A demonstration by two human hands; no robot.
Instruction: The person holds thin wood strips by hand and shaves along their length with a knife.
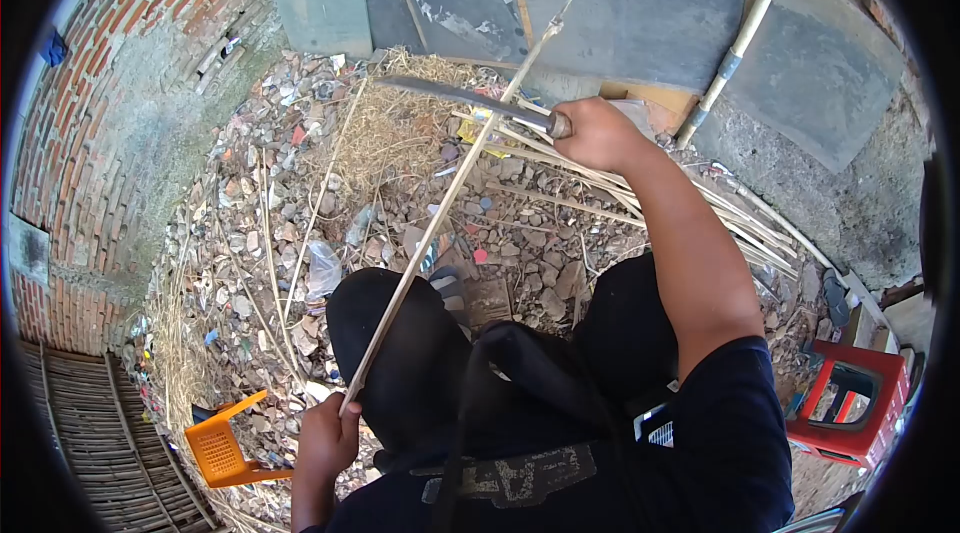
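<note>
1. Holding a long pale stick (442,217) by its near end in the left hand (328,436), with fingers closed around it; slanting it away over the left knee (355,308), with a ragged tip at the far end.
2. Gripping a long knife (440,91) by the handle in the right hand (598,135), with a full fist, just right of the stick's far part.
3. Crossing the stick with the blade near that far end; cannot tell from this view whether touching or only overlapping.
4. Running behind the right forearm, to the right of the stick: bundled loose sticks (612,183).
5. Lying left of the stick: dry straw (395,123) near the far part, a clear plastic bag (322,268) nearer.
6. Spread beneath and around the stick: broken rubble (550,278).
7. Placed left of the stick's near end: an orange plastic chair (225,448). Standing well to the right: a red plastic stool (885,413).
8. Rising beyond the stick's tip: grey panels (640,13), with a pale pipe (750,33) to the right.
9. Rising well left of the stick: a brick wall (100,113).
</note>
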